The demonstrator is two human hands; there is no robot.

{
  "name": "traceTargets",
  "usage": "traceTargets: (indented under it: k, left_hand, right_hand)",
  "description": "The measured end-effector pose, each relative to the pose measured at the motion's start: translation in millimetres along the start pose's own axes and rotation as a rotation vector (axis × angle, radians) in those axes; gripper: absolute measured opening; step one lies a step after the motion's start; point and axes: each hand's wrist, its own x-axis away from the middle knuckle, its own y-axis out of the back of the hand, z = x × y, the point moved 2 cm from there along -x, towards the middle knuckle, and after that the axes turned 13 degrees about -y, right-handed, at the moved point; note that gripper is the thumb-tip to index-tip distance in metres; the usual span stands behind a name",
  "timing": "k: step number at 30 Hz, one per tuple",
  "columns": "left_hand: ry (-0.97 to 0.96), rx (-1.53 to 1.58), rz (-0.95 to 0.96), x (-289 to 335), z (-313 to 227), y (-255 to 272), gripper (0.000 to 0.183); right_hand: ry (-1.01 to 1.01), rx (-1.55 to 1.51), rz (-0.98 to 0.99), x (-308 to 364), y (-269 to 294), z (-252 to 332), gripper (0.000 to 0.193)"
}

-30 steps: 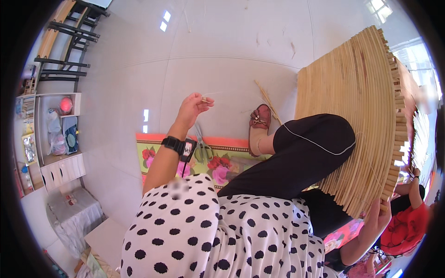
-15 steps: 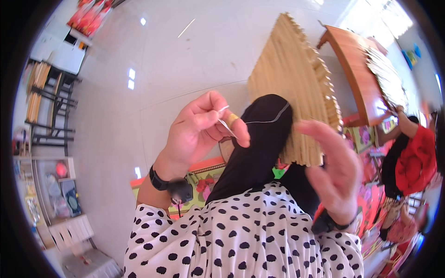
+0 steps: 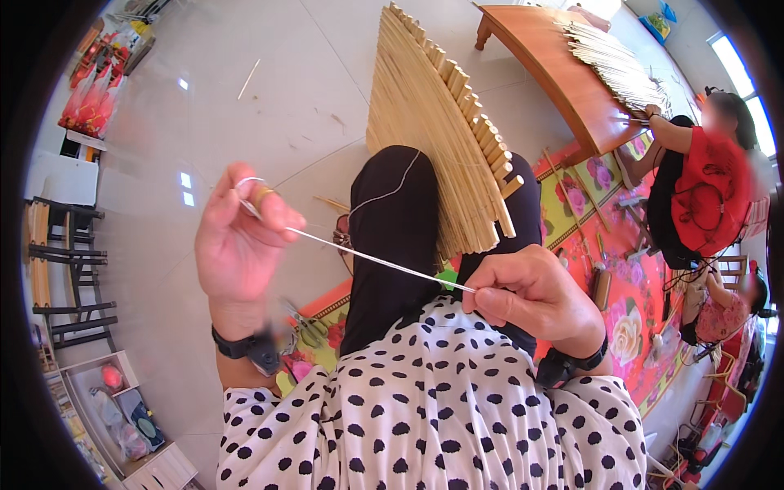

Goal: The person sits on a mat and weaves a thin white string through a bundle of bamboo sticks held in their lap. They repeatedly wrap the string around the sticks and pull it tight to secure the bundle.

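Note:
A white string (image 3: 367,257) runs taut between my hands, above my lap. My left hand (image 3: 237,253) is closed on one end, with the string looped around a finger and a yellowish band on one finger. My right hand (image 3: 539,294) pinches the other end between thumb and forefinger. Thinner thread (image 3: 388,194) lies loosely across my left knee. Resting against my legs is a panel of thin bamboo-like sticks (image 3: 416,139), set side by side, its stepped edge of round stick ends facing right.
A brown wooden table (image 3: 539,69) at the far right bears another row of pale sticks (image 3: 612,65). Beside it sits a person in red (image 3: 714,196), with another person (image 3: 719,298) nearer. A floral mat (image 3: 629,318) covers the floor at right. Black-framed stools (image 3: 69,261) stand left.
My right hand has come in from the right and taken hold of the string, now stretched between both hands. My left hand has shifted left. The whole view has turned.

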Motion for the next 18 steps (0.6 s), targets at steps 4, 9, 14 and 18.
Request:
traceTargets:
  k: [4, 9, 14, 18]
  left_hand:
    - [-0.02, -0.058, -0.137, 7, -12, 24, 0.016]
    - [0.068, -1.184, -0.065, 6, -12, 34, 0.017]
    - [-0.543, -1.521, 0.285, 0, 15, -42, 0.024]
    - [-0.746, -1.323, 0.75, 7, 57, -84, 0.023]
  right_hand:
    - [-0.001, 0.101, -0.1, 9, 4, 1, 0.011]
    - [-0.044, 0.301, -0.323, 17, 6, 2, 0.008]
    - [-0.055, 0.463, -0.52, 14, -1, 6, 0.006]
    - [-0.007, 0.608, -0.528, 2, -7, 17, 0.007]
